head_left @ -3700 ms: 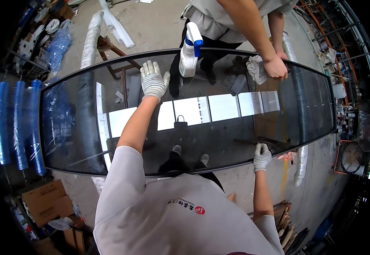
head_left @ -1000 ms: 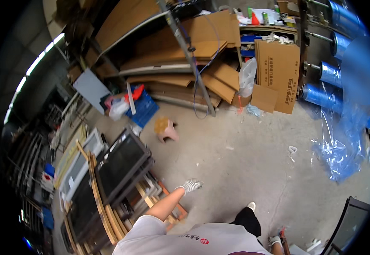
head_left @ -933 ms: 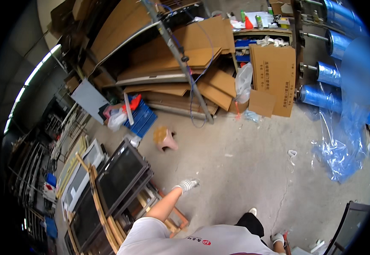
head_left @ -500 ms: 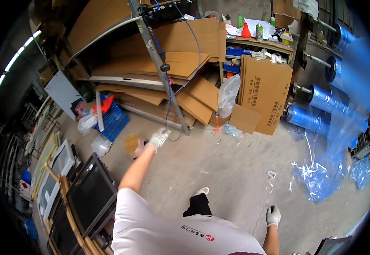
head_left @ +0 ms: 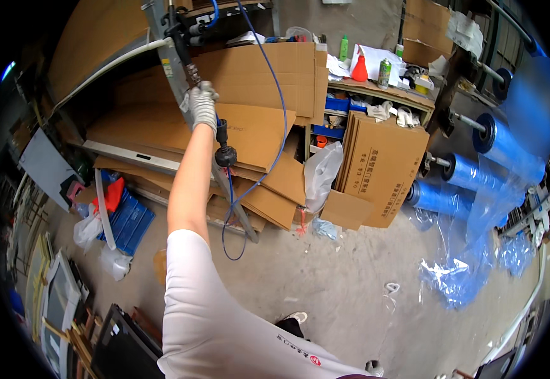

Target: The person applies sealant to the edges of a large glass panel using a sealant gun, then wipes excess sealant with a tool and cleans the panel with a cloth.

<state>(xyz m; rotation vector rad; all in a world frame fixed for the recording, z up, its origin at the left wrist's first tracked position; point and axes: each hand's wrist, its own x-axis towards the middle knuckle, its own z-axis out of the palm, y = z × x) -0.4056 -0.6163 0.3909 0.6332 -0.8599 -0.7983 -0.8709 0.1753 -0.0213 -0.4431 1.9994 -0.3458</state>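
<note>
My left hand (head_left: 202,106), in a white knitted glove, is raised at the metal post (head_left: 175,79) of the rack. Its fingers are curled round the lower, metallic end of a black hand tool (head_left: 179,38) hanging there. Just below the hand, a second black tool (head_left: 225,148) with a flared round end hangs by the post. A thin blue hose (head_left: 279,104) loops down beside them. My right hand (head_left: 374,367), also gloved, is low at the bottom edge, mostly hidden by my shirt; its fingers cannot be made out.
Flat cardboard sheets (head_left: 249,132) fill the rack. Folded cartons (head_left: 382,170) lean against a cluttered bench (head_left: 376,91). Blue film rolls (head_left: 442,197) stand at right, with loose film (head_left: 455,271) on the floor. At left are a blue crate (head_left: 130,221) and dark framed panels (head_left: 120,347).
My left hand has moved up and forward from above the floor to the hanging tool at the post. My right hand has dropped toward the bottom edge. The view has shifted closer to the rack.
</note>
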